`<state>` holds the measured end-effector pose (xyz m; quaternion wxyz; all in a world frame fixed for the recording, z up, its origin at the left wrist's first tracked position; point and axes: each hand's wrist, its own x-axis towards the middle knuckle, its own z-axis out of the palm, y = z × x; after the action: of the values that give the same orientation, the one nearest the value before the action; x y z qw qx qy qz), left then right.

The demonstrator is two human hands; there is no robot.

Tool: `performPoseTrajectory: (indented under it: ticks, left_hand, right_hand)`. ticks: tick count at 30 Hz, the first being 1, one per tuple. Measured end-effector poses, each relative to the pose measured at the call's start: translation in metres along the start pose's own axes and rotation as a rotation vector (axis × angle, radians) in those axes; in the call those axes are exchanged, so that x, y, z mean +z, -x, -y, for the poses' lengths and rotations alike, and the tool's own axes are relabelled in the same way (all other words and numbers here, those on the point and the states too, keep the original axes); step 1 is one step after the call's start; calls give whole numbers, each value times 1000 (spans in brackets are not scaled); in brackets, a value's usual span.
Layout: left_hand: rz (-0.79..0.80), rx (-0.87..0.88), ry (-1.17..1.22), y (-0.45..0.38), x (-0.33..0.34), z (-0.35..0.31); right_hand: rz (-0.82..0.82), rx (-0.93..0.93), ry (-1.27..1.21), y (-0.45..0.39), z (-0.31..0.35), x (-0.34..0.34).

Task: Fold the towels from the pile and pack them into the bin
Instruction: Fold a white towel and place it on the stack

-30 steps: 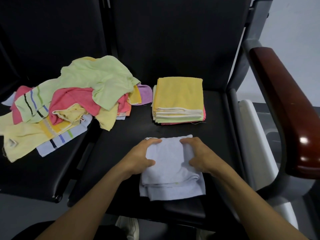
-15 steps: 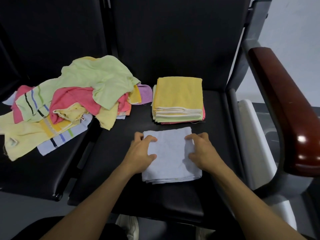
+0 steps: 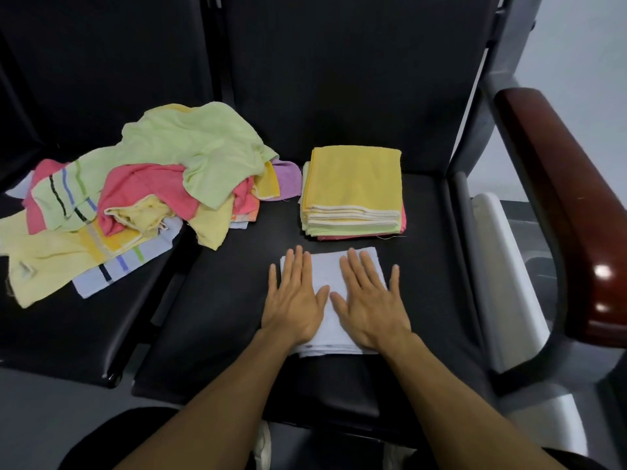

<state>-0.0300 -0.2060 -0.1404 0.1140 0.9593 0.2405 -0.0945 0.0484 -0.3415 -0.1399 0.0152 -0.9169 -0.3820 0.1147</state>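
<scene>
A folded pale blue towel lies flat on the black seat in front of me. My left hand presses its left half with straight, spread fingers. My right hand presses its right half the same way. Just behind the towel stands a neat stack of folded towels, yellow on top. A loose pile of unfolded towels in green, pink, yellow and striped cloth sprawls to the left, across two seats. No bin is in view.
The black seat backs rise close behind the stack and pile. A dark red wooden armrest on a grey metal frame runs along the right. A gap separates the two seats at the left.
The blue towel's near half was folded over, making it shorter. Both hands went from gripping its edges with curled fingers to lying flat on top of it.
</scene>
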Motion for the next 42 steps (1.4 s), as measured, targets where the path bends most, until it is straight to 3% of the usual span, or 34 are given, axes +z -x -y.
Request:
performPoseTrajectory:
  ticks: [5,10,16,18,21,24,26,28,32,37,42]
  left_hand:
    - [39,-22,26,-4,-2,10]
    - [-102,12,107,-14,-28,14]
    - [76,-84,212,-18,-50,26]
    - [37,-70,395,-17,-52,25]
    - [-149,-54,609,-14,-55,23]
    - [-292,-94,676,-14,-56,24]
    - [-247,-94,742,-12,-58,26]
    - [-103,-54,803,-8,-60,26]
    - [62,-2,808,0,-61,24]
    - [-159,24,661,5,-61,18]
    - [-314,116,726,8,-71,5]
  right_hand:
    - [19,68,-47,-3,-8,-9]
    - [-196,107,-92,-12,-14,-31]
    - [-70,178,-141,-18,-19,-45]
    - [-82,172,-310,-16,-19,-49]
    - [-124,161,-742,-10,-21,-56]
    - [-150,80,-878,-5,-22,-62]
    - [-251,57,-892,-4,-22,-60]
    - [-359,80,-910,-4,-22,-56]
    - [-468,77,-892,-5,-21,-49]
    - [-497,70,-846,-3,-19,-50]
    - [-545,40,-831,2,-17,-58]
